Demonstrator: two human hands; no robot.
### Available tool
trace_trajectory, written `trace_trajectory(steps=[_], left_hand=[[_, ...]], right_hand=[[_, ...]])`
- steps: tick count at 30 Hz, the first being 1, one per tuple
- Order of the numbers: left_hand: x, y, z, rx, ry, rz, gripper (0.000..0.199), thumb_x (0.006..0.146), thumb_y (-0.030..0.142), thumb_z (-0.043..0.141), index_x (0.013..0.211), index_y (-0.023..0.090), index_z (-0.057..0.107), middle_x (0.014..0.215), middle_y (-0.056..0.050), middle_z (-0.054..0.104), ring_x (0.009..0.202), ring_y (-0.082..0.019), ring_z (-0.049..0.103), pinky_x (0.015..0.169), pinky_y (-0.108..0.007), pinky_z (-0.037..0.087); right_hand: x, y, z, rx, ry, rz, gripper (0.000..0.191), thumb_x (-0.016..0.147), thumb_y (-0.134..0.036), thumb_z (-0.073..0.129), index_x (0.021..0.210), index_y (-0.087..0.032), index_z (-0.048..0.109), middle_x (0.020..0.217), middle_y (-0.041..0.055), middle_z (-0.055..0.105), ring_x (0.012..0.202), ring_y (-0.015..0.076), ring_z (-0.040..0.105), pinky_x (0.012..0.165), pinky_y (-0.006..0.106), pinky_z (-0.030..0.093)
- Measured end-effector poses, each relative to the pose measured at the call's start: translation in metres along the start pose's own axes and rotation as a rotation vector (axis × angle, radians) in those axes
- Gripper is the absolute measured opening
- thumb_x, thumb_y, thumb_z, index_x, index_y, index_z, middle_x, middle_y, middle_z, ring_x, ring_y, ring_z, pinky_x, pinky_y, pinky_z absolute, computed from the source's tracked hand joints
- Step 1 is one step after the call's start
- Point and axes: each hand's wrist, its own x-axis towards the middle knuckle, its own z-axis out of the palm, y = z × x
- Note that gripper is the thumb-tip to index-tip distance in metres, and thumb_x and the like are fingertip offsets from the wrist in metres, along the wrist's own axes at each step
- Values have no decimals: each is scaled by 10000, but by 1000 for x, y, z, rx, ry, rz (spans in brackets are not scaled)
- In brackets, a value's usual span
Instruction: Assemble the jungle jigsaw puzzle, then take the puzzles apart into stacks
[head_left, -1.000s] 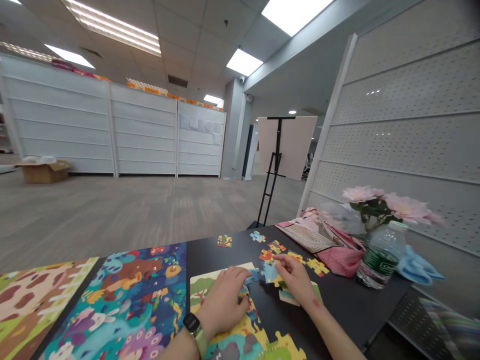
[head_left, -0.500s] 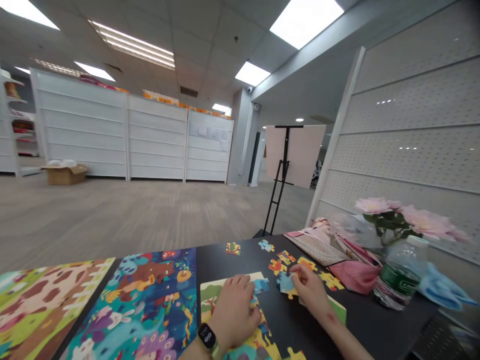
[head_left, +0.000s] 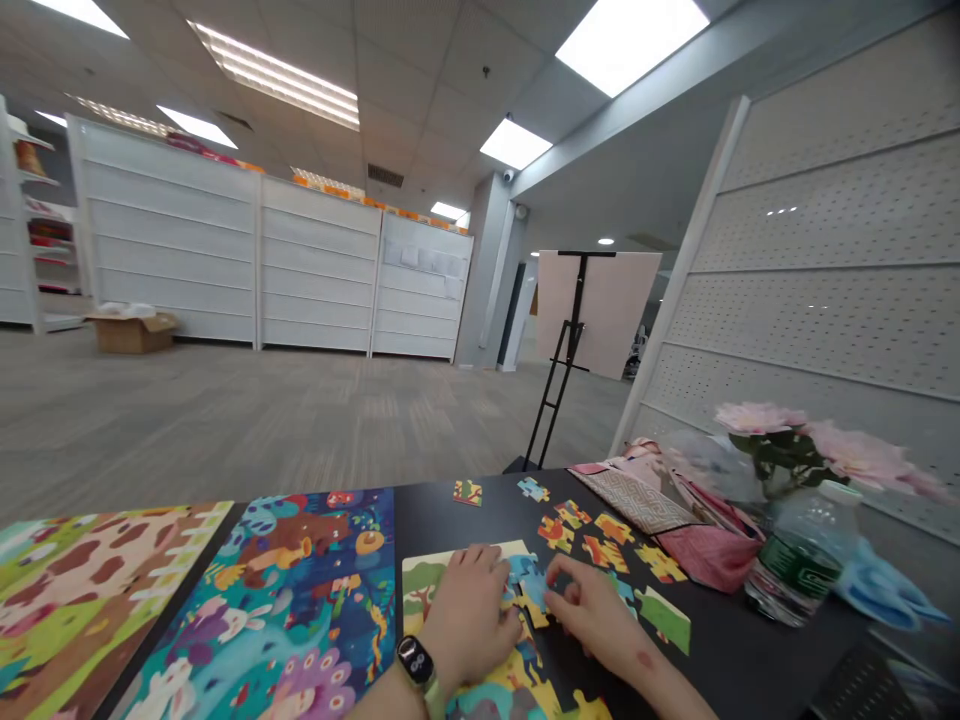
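Note:
My left hand (head_left: 471, 612), with a watch on its wrist, lies flat on a partly assembled jigsaw puzzle (head_left: 424, 578) and covers its middle. My right hand (head_left: 594, 608) pinches a blue and yellow puzzle piece (head_left: 534, 602) at the puzzle's right edge. The piece touches or nearly touches the blue part there; whether it is locked in I cannot tell. Several loose orange and yellow pieces (head_left: 606, 553) lie beyond the right hand. A green piece (head_left: 664, 617) sits to the right of that hand, near its wrist.
Two finished puzzles, a dark blue animal one (head_left: 315, 590) and a cow one (head_left: 97, 580), lie on the left. A pink pouch (head_left: 712, 550), a water bottle (head_left: 801, 555) and pink flowers (head_left: 847, 450) stand on the right. Single pieces (head_left: 467, 492) lie near the far edge.
My right hand has moved left with the blue and yellow puzzle piece, from among the loose pieces to the puzzle's right edge. My left hand has stayed nearly in place.

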Motion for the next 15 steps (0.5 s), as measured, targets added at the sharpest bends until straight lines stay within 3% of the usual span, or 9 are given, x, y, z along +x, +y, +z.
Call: trace_trajectory(steps=[7,12,15], left_hand=[[-2,0,-1,8,-8,1,423,860,349,534,1234,187,647,1341,-133,592,1240,-342,489,1077,-495,367],[-2,1,-3,34,-24,-16,416,862,370,523,1220,197,647,1347,-109,590,1246,-316,487,1092,-457,367],[-2,1,-3,33,-24,-13,424,860,371,519,1228,202,645,1348,-109,591,1241,-317,490,1087,-460,371]], right_hand=[[-3,-1,-1,-138,10,-55,53,839,-264,584,865,-218,576,503,-96,432,506,122,467,510,229,283],[-5,15,-15,-209,54,-45,265,850,-337,572,1081,-212,608,562,-78,498,579,163,542,580,254,355],[-3,29,-29,-258,118,-19,337,853,-394,529,1102,-195,639,610,-34,551,631,204,582,622,291,388]])
